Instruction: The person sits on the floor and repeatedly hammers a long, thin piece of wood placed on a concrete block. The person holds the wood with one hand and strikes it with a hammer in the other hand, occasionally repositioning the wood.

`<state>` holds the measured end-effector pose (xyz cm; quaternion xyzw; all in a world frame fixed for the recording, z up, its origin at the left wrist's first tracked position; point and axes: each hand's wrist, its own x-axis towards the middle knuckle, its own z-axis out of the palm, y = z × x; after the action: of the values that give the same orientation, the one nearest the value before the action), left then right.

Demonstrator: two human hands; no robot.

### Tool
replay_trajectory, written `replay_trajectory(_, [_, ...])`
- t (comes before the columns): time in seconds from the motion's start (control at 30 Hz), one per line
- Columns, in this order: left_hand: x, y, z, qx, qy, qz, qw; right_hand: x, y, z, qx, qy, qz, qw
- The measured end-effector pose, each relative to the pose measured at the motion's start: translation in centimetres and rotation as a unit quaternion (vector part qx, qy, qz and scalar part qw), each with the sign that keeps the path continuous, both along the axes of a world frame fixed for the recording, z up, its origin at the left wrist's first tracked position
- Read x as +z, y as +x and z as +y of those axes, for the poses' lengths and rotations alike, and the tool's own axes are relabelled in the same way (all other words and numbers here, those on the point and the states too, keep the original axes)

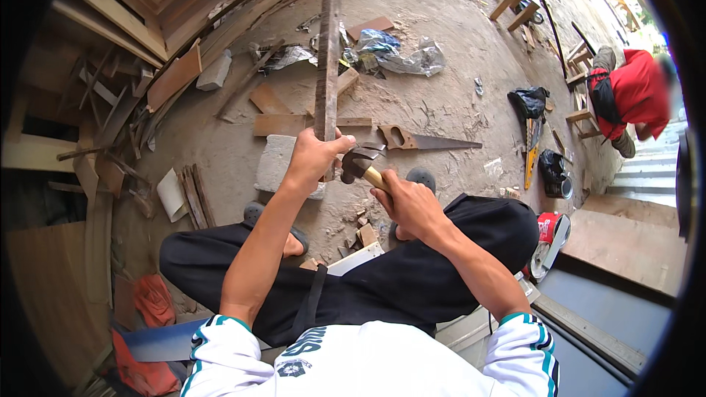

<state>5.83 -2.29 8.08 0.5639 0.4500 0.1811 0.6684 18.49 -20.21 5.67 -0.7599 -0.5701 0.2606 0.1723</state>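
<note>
Dusty ground (448,106), littered with scraps, spreads across the middle of the frame. Left hand (315,158): closed around a long wooden strip (330,51), which runs from frame centre to the top edge. Right hand (410,204): wrapped round a hammer (359,162), its head just beside the strip's lower end. Stone block (282,160) behind; whether the strip touches it, cannot tell. Handsaw (445,142) lies right of centre. Judgement: steady work calls for a firm left grip, thumb well clear of the hammer head, and a loose right wrist.
</note>
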Motion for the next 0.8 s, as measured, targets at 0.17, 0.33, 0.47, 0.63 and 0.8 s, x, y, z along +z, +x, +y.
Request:
replay_trajectory(0.17, [-2.2,1.1,-0.3,-0.018,-0.023,-0.002,1.000,1.6,1.1,-1.1,-0.009,-0.051,-0.065,0.997])
replay_trajectory(0.33, [-3.6,4.5,-2.7,-0.016,-0.023,-0.062,0.998,2.2,5.4,-2.2,-0.011,-0.121,-0.121,0.985])
replay_trajectory(0.47, [-3.4,9.3,-3.7,-0.023,-0.047,-0.100,0.994,2.5,9.0,-2.5,-0.044,-0.162,-0.184,0.968])
replay_trajectory(0.63, [-6.2,15.6,-2.9,-0.058,-0.071,-0.076,0.993,0.9,14.7,-5.1,-0.087,-0.255,-0.162,0.949])
replay_trajectory(0.8, [-15.0,20.2,-2.9,-0.066,-0.092,-0.065,0.991,4.2,18.8,-6.8,-0.170,-0.271,-0.081,0.944])
